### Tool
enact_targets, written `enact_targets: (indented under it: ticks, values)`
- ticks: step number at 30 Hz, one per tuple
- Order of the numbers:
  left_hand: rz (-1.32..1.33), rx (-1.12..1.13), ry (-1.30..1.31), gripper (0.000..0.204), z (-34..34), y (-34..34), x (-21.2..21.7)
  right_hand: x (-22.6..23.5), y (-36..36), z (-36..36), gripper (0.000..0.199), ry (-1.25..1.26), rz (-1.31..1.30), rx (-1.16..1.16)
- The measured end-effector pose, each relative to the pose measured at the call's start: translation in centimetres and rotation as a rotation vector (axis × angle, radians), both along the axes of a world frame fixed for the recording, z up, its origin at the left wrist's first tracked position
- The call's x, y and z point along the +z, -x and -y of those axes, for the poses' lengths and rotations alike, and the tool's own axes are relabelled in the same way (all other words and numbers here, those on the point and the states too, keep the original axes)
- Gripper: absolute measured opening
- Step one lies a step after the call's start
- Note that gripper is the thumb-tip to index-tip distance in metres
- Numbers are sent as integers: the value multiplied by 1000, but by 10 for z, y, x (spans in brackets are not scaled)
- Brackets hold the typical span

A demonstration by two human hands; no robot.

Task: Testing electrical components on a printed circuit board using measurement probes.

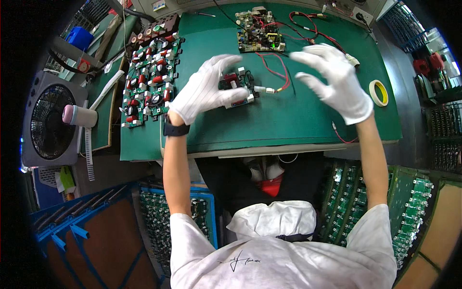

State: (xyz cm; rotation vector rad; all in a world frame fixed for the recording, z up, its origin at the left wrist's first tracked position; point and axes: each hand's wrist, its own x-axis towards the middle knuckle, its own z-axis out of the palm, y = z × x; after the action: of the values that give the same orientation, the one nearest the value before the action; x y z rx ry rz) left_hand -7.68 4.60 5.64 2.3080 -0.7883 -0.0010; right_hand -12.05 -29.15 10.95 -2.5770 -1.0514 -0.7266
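Observation:
Both my hands wear white gloves and are raised over a green work table (pixel 207 130). My left hand (pixel 204 89) has thumb and fingers apart, beside a small circuit board (pixel 238 102) that its thumb partly covers. A white connector (pixel 263 89) with red and yellow wires runs off that board. My right hand (pixel 334 82) hovers farther right, fingers spread, holding nothing. Past the hands, at the table's far side, sits a larger board assembly (pixel 260 36) with a lit green spot, and red wires (pixel 284 72) trail from it toward the connector.
Several populated circuit boards (pixel 154 77) lie in rows at the table's left. A tape roll (pixel 378 93) rests at the right, near a red lead (pixel 344 137). A fan (pixel 53 120) stands far left. Racks of boards (pixel 409 212) flank me below the table.

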Motion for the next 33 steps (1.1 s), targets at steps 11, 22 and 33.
enact_targets:
  ticks: [11,22,33]
  values:
    - [334,-144,-376,36,-11,0,11,-33,76,113,28,-70,-138,-259]
    - [280,-361,-624,37,8,-20,31,-43,119,161,22,-116,-132,-396]
    - [276,-512,-574,36,52,-25,30,-48,80,153,27,-88,-207,-303]
